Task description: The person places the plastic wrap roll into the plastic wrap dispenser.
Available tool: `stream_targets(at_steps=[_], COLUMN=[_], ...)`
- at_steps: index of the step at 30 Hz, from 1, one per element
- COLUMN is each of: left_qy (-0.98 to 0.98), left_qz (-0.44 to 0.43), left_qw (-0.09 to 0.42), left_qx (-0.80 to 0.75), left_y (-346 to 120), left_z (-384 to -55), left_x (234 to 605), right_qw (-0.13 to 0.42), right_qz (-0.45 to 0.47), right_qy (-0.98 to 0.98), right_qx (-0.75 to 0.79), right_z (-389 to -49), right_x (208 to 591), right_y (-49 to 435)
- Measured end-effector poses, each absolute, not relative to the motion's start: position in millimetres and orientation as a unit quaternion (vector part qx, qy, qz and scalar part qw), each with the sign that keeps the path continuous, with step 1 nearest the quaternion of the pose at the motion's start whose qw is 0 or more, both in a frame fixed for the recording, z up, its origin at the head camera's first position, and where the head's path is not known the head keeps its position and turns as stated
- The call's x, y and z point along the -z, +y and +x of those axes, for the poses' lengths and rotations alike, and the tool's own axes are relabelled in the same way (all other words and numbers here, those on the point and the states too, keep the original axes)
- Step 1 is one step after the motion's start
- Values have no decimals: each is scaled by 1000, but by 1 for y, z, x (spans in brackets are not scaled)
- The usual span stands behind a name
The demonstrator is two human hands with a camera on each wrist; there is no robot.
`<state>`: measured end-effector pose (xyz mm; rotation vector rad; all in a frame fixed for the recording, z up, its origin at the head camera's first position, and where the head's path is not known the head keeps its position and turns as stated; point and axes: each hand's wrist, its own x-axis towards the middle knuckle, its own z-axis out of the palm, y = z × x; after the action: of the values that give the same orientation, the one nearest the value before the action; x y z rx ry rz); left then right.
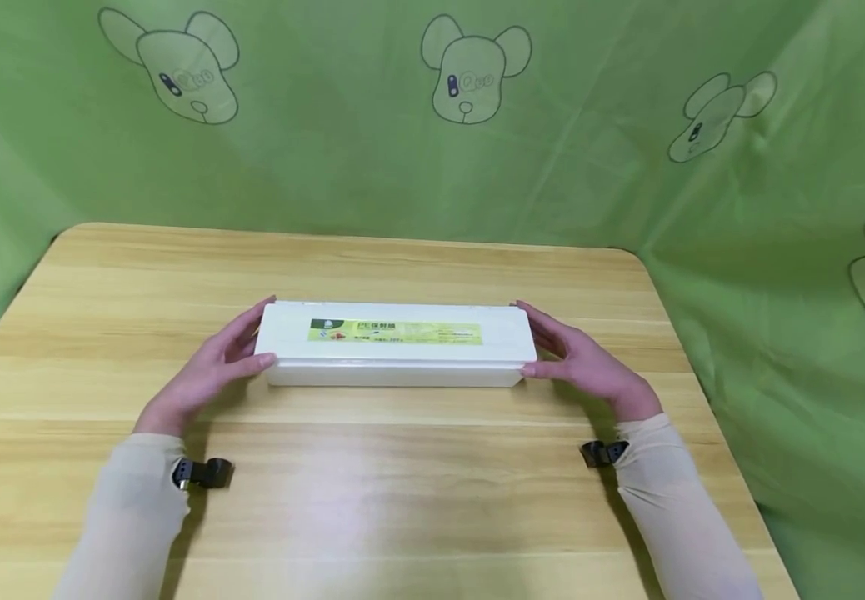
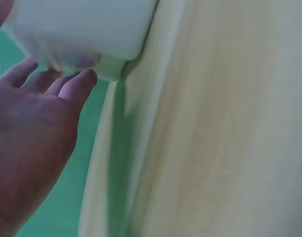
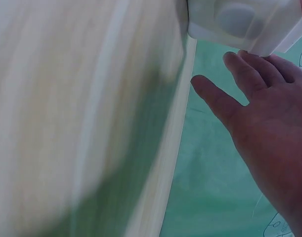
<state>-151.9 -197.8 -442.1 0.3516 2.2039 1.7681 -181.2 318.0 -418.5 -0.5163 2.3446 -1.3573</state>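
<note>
A long white cling film box with a yellow-green label on its lid lies crosswise on the wooden table. At its left end, my left hand holds it, thumb on the front corner and fingers round the back corner. My right hand grips the opposite end in the same way. In the left wrist view, the fingertips of the left hand meet the far side of the box. The right wrist view has the right hand with its little finger apart from the box.
The light wooden table has rounded far corners. Behind it and along the right hangs a green curtain printed with mouse heads. Small black wrist cameras sit at both cuffs, close over the tabletop.
</note>
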Motion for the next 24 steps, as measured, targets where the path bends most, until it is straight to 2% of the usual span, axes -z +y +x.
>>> stream_targets(at_steps=[24], left_qy=[761], left_qz=[106], left_qw=[149], left_qx=[-623], left_y=[-190], left_z=[-147], left_x=[437], right_qw=[188], right_qz=[-189], right_qy=[837], right_qx=[477], right_z=[-182], right_x=[414], right_y=[318])
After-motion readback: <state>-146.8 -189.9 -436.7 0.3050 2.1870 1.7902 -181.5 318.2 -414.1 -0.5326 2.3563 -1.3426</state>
